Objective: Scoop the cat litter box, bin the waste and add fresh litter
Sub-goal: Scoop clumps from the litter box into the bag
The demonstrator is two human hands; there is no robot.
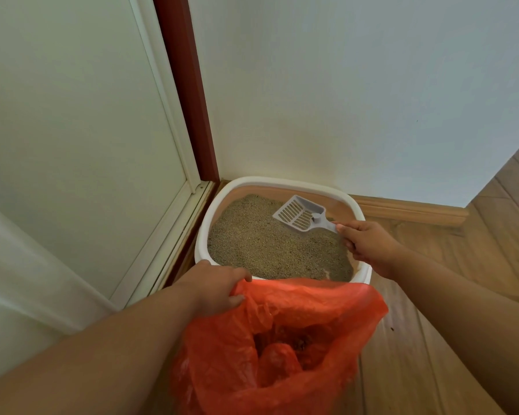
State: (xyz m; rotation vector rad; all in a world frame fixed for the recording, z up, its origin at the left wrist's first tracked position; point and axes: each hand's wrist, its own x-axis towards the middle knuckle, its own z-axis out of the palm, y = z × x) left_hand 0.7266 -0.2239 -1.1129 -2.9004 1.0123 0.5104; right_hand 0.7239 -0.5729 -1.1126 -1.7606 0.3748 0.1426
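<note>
Here, from the head camera, you look down into a room corner where the white, round-cornered plastic litter box (282, 184) sits on the wood-plank floor (432, 295), tucked against the white wall (342, 85) and beside the white door with its dark red frame (189, 115); the box is filled with tan granular litter (252, 241), spread fairly evenly across its tray. Your right hand (369, 247) is curled round the handle of the pale grey slotted plastic scoop (300, 215), fingers wrapped tight; the scoop's blade hovers over the far right part of the litter, tilted, and nothing shows in it. Your left hand (216, 283) pinches the rim of the orange thin plastic bag (297, 310), thumb and fingers gathered on the crumpled edge, holding the mouth open just in front of the box's near rim; dark lumps lie deep inside the bag, though you cannot tell just what they are.
</note>
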